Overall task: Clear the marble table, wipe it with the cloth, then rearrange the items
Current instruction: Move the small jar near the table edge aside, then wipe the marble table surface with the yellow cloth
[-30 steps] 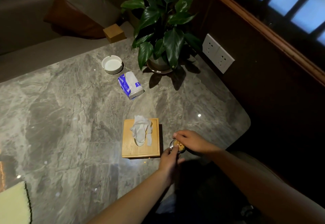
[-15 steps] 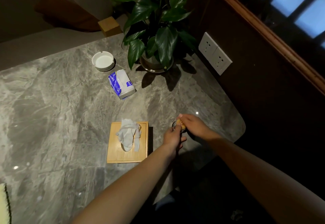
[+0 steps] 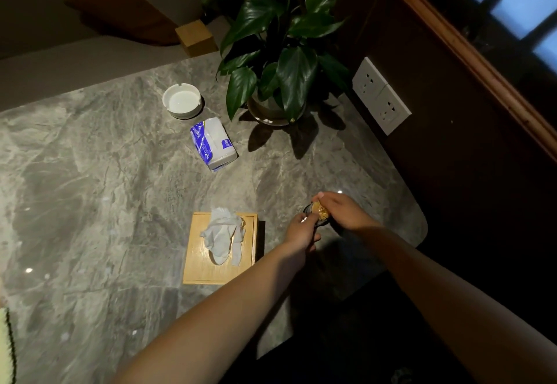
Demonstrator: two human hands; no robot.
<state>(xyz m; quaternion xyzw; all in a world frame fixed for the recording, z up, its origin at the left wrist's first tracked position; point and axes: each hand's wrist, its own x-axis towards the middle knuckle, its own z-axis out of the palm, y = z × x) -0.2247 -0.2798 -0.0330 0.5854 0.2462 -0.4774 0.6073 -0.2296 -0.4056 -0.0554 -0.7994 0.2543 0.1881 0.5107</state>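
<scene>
A small dark round toothpick holder [image 3: 319,214] full of yellow sticks stands on the grey marble table [image 3: 90,190] near its right edge. My left hand [image 3: 301,233] grips its near side and my right hand [image 3: 342,210] curls over its far side. Just left of them sits a wooden tissue box [image 3: 220,266] with a white tissue sticking out. Farther back lie a blue-and-white tissue pack [image 3: 213,143] and a white ashtray [image 3: 182,101]. A potted plant [image 3: 280,52] stands at the back right. The pale green cloth [image 3: 6,350] shows at the left edge.
A small wooden block [image 3: 196,37] sits behind the table on a sofa seat with a brown cushion [image 3: 126,7]. White wall sockets [image 3: 380,94] are on the dark wall to the right. The table's rounded corner [image 3: 419,227] lies just past my right hand.
Both hands, still on the toothpick holder, have carried it from beside the wooden box's near right corner farther onto the table. The view has shifted, so the cloth now sits at the frame edge.
</scene>
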